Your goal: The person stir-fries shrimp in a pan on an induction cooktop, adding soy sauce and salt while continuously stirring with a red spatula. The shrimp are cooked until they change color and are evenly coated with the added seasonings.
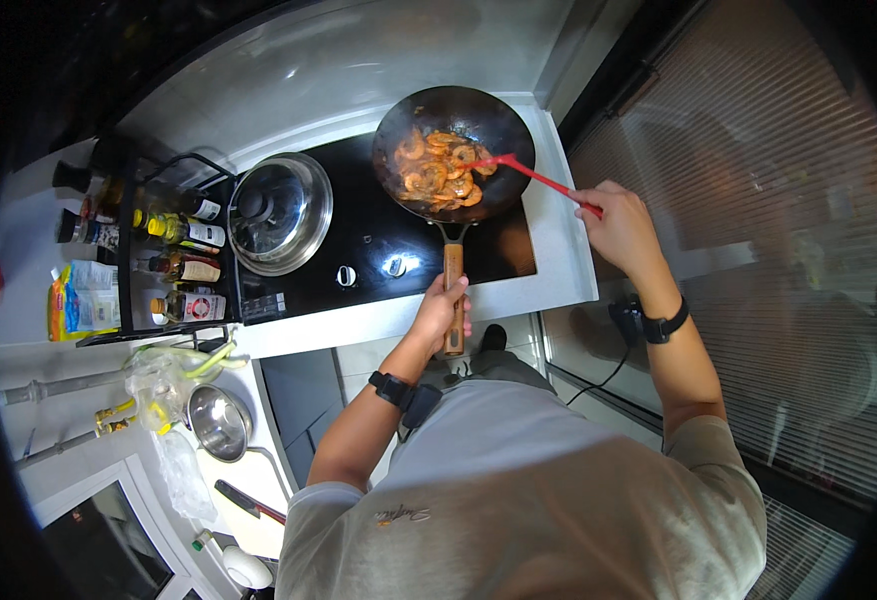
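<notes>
A dark wok (pixel 502 127) sits on the black cooktop (pixel 356 195), its wooden handle pointing towards me. My left hand (pixel 442 311) is closed around that handle. Reddish-orange cooked shrimp (pixel 442 176) lie together in the middle and left of the wok. My right hand (pixel 618 225) grips the end of a red spatula (pixel 547 180) at the right of the wok. The spatula's head reaches into the shrimp, and its tip is partly hidden among them.
A steel pot with a glass lid (pixel 281 214) stands left of the wok. Bottles (pixel 190 307) fill a black rack (pixel 127 262) further left. On the left counter are a steel bowl (pixel 219 422), a knife (pixel 239 497) on a cutting board (pixel 228 517) and green onions (pixel 213 360). A ribbed glass door (pixel 746 225) borders the right.
</notes>
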Motion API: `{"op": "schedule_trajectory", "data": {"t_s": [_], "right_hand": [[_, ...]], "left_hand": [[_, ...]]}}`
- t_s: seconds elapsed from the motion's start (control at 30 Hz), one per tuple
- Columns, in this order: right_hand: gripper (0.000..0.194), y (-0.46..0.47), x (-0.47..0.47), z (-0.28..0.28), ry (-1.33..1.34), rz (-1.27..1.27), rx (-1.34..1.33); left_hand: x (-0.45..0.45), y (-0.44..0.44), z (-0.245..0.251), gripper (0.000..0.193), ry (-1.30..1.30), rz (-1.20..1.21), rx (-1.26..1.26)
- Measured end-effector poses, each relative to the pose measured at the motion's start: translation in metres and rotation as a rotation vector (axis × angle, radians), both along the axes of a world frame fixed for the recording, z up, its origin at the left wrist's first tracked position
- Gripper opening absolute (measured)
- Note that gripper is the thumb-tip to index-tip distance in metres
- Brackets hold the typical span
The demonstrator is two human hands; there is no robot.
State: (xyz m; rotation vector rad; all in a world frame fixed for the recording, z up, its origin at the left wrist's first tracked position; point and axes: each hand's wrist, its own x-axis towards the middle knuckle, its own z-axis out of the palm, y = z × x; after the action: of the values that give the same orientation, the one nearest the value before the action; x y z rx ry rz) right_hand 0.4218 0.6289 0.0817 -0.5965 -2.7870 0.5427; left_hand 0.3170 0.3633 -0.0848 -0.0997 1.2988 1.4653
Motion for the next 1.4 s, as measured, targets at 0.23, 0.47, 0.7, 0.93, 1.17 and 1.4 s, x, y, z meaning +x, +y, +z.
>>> {"op": "schedule_trajectory", "data": {"t_s": [0.23,0.47,0.7,0.93,1.17,1.4], "right_hand": [[0.023,-0.05,0.001,-0.015,-0.013,0.104,-0.011],[0.029,-0.046,-0.03,-0.041,-0.033,-0.05,0.117],[0.031,-0.041,-0.058,-0.034,0.183,0.13,-0.056],[0.032,-0.026,-0.051,-0.044,-0.11,0.153,0.043],[0.035,-0.017,-0.01,0.015,-0.049,0.011,-0.052],[0.029,-0.022,-0.018,0.009,-0.213,0.042,0.094]], "left_hand": [[0.0,0.0,-0.001,0.031,0.003,-0.01,0.009],[0.0,0.0,-0.002,0.027,0.022,0.0,0.0],[0.0,-0.001,0.004,0.028,0.018,-0.014,0.017],[-0.001,-0.002,0.002,0.032,0.0,-0.018,0.01],[-0.002,-0.002,-0.001,0.031,-0.003,-0.032,0.024],[-0.002,-0.001,0.004,0.033,-0.028,-0.033,0.005]]}}
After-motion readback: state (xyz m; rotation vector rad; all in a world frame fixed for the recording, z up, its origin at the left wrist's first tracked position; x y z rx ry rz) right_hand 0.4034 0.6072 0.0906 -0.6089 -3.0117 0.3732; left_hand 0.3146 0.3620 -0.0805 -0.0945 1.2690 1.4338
